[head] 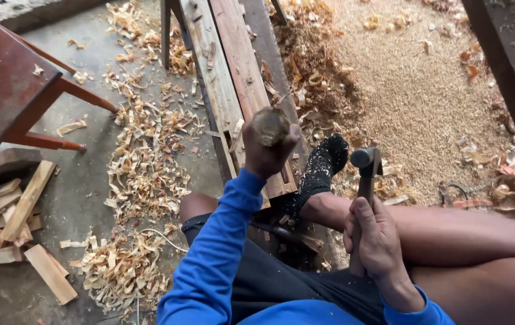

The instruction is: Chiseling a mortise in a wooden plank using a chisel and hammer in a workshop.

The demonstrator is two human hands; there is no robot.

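Chisel handle (269,126) stood clamped in our left hand (268,153), upright on the plank (233,66), while our right hand (378,238) gripped the hammer (366,165), poised to strike.

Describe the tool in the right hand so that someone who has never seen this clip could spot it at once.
Start at the long wooden plank frame running up the middle of the floor. Just right of its near end, the right hand grips a hammer by its wooden handle. Its dark metal head points up, unlike the frayed wooden chisel handle in the left hand.
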